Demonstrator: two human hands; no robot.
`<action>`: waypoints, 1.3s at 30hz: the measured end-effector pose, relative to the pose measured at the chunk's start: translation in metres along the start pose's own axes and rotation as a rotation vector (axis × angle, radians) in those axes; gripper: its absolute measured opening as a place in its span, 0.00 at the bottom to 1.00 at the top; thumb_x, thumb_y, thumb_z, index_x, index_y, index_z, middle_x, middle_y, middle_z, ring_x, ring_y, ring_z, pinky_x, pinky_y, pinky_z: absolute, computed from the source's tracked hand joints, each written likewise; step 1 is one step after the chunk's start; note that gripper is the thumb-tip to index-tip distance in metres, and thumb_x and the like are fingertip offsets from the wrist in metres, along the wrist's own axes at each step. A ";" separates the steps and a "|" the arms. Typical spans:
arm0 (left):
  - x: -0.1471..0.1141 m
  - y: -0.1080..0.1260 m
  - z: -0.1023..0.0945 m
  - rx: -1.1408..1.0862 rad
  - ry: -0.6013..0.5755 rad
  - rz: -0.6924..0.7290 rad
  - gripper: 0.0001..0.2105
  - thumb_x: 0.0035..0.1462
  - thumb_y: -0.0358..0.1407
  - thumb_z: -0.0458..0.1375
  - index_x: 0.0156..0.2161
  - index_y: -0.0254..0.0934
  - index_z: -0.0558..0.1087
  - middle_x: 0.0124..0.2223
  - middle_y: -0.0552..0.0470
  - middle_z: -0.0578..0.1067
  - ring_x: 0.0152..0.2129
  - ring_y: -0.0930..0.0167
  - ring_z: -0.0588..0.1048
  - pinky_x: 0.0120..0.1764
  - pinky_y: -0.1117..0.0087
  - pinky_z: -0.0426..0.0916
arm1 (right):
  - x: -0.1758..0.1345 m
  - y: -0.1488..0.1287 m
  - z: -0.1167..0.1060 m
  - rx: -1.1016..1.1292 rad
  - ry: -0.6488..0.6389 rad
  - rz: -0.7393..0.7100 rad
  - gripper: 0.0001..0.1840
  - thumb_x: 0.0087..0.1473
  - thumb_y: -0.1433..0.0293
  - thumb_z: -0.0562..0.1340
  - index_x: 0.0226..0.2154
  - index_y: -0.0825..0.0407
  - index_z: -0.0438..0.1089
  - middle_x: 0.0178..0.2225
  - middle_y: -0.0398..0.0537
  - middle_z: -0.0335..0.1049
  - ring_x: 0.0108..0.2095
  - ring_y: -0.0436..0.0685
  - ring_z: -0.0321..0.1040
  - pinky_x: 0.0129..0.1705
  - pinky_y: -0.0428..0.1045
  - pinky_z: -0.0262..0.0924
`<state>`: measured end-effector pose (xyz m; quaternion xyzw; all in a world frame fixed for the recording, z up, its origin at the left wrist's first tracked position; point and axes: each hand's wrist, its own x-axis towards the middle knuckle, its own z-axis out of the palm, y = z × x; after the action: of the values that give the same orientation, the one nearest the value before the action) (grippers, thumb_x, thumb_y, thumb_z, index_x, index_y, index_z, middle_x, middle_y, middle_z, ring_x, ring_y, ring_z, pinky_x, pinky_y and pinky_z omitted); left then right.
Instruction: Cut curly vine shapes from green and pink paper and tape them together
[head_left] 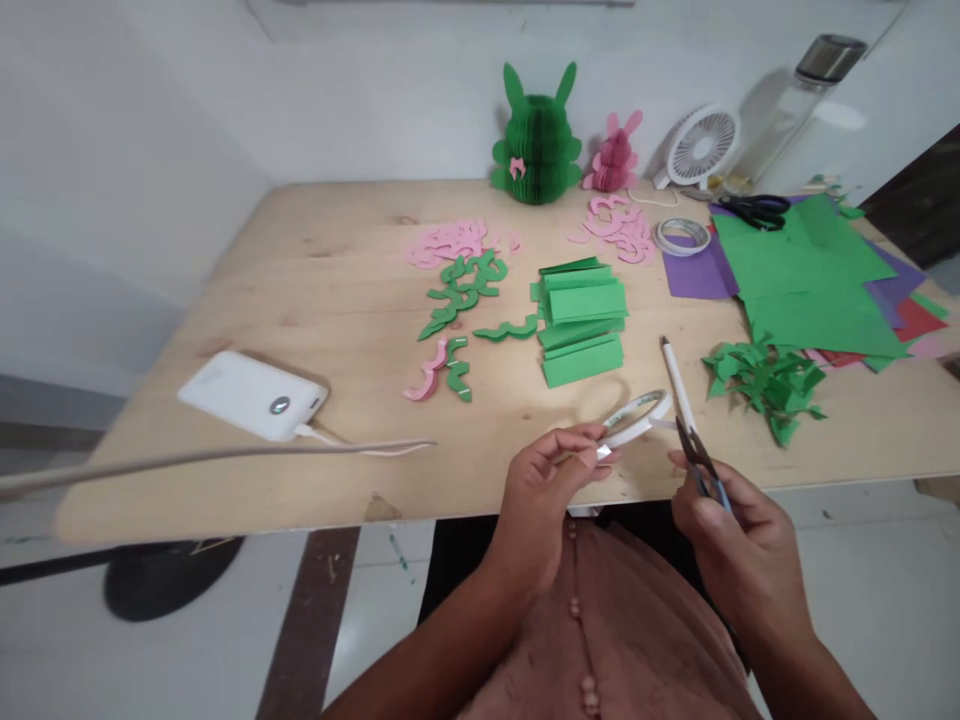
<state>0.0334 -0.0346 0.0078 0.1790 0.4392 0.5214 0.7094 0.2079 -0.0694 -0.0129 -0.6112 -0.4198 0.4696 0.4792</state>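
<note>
My left hand is closed on a roll of white tape, held just above the table's front edge. A short strip of the tape sticks out from the roll toward the right. Small scissors are in my right hand, their blades pointing up beside that strip. Behind the blades a white pen lies on the table. Pleated green paper strips rest beyond the roll. To their left are wavy green cut-outs and a pink wavy piece.
A white power bank with a cable lies left. Green paper scraps and stacked coloured sheets with black scissors are on the right. Paper bunnies, one green, one pink, a fan and a bottle stand behind.
</note>
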 end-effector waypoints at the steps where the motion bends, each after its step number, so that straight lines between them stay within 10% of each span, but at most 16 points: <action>1: 0.000 0.000 0.000 0.000 -0.004 0.001 0.08 0.47 0.35 0.66 0.26 0.34 0.72 0.46 0.47 0.77 0.37 0.66 0.79 0.44 0.66 0.71 | 0.003 -0.003 0.001 -0.014 0.055 -0.008 0.20 0.46 0.59 0.68 0.42 0.48 0.76 0.27 0.47 0.74 0.22 0.53 0.64 0.23 0.48 0.59; 5: -0.001 0.000 0.000 -0.015 -0.007 -0.002 0.06 0.47 0.34 0.65 0.26 0.34 0.73 0.45 0.48 0.77 0.36 0.67 0.79 0.43 0.67 0.71 | 0.013 -0.013 0.000 -0.073 0.137 -0.036 0.14 0.46 0.61 0.69 0.37 0.47 0.78 0.31 0.47 0.76 0.26 0.54 0.67 0.27 0.47 0.61; 11: 0.000 -0.003 0.002 -0.069 -0.010 -0.019 0.06 0.47 0.33 0.66 0.27 0.35 0.73 0.43 0.51 0.77 0.36 0.67 0.79 0.42 0.69 0.71 | 0.012 -0.027 -0.003 -0.199 -0.194 -0.070 0.10 0.47 0.61 0.68 0.32 0.48 0.79 0.28 0.47 0.75 0.31 0.56 0.70 0.33 0.48 0.64; 21: -0.001 -0.004 0.005 -0.180 -0.016 -0.069 0.08 0.46 0.33 0.66 0.25 0.33 0.71 0.40 0.49 0.78 0.32 0.70 0.77 0.41 0.68 0.70 | 0.001 -0.010 0.009 0.272 -0.565 0.394 0.19 0.58 0.56 0.58 0.35 0.55 0.74 0.14 0.36 0.57 0.13 0.42 0.44 0.18 0.43 0.38; 27: -0.002 -0.004 0.004 -0.217 0.011 -0.079 0.09 0.45 0.34 0.66 0.27 0.33 0.70 0.37 0.49 0.78 0.31 0.69 0.78 0.39 0.69 0.70 | -0.010 0.000 0.013 0.257 -0.669 0.434 0.21 0.59 0.55 0.57 0.33 0.56 0.74 0.12 0.36 0.56 0.12 0.42 0.43 0.17 0.43 0.35; 39: -0.006 -0.006 -0.002 -0.030 -0.011 -0.008 0.10 0.49 0.38 0.65 0.28 0.34 0.70 0.39 0.50 0.76 0.35 0.63 0.80 0.41 0.68 0.70 | 0.027 -0.024 0.016 0.156 -0.055 0.217 0.21 0.39 0.54 0.72 0.29 0.54 0.76 0.18 0.36 0.50 0.19 0.44 0.42 0.21 0.45 0.35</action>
<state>0.0350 -0.0430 0.0047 0.1694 0.4284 0.5241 0.7163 0.1960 -0.0363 0.0040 -0.6006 -0.3267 0.5665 0.4600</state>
